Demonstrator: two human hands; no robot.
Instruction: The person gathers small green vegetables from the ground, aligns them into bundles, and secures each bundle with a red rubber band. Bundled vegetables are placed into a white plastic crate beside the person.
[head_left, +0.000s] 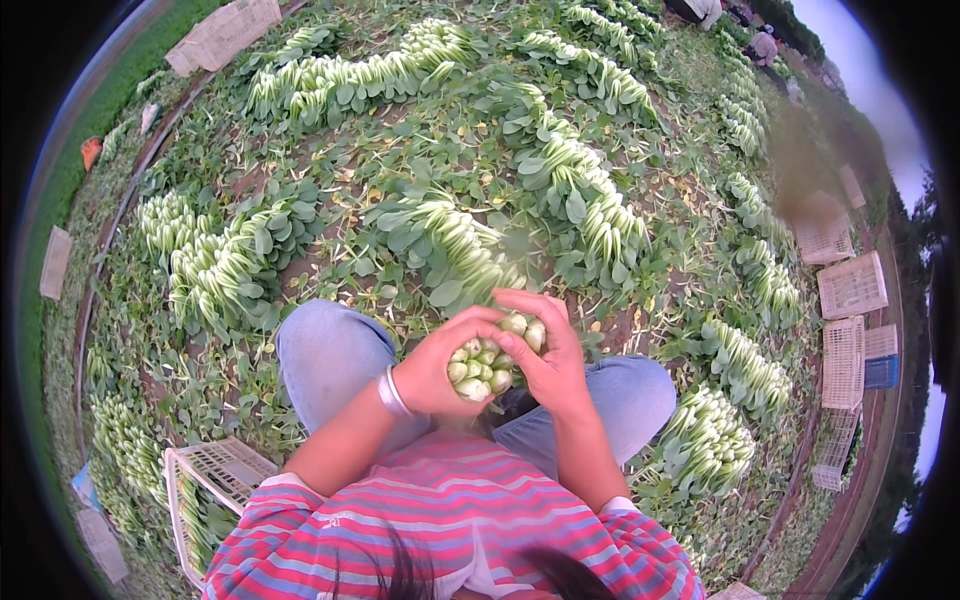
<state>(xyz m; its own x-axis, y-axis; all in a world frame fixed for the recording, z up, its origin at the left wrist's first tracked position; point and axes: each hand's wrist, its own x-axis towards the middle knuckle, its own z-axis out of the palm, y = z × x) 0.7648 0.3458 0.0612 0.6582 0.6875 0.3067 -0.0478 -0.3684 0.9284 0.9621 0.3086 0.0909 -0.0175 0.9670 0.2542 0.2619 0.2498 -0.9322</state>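
Note:
A bunch of pale green leafy-vegetable stalks (480, 367), like bok choy, is gripped between both hands over my lap, its cut ends facing up. My left hand (450, 360), with a silver bracelet at the wrist, wraps the bunch on its left side. My right hand (551, 352) closes round the right side, its thumb lying across the stalk ends. The leaves of the bunch are hidden below the hands. Just beyond them lies a row of the same vegetables (469, 247), roots ends toward the right and leaves to the left.
More vegetable rows lie at left (217, 262), upper right (585, 180) and right (712, 435). A plastic crate (225, 469) holding greens stands at lower left. Other crates (844, 360) line the right edge. A co-worker (763, 46) is far off at upper right. Loose leaves litter the soil.

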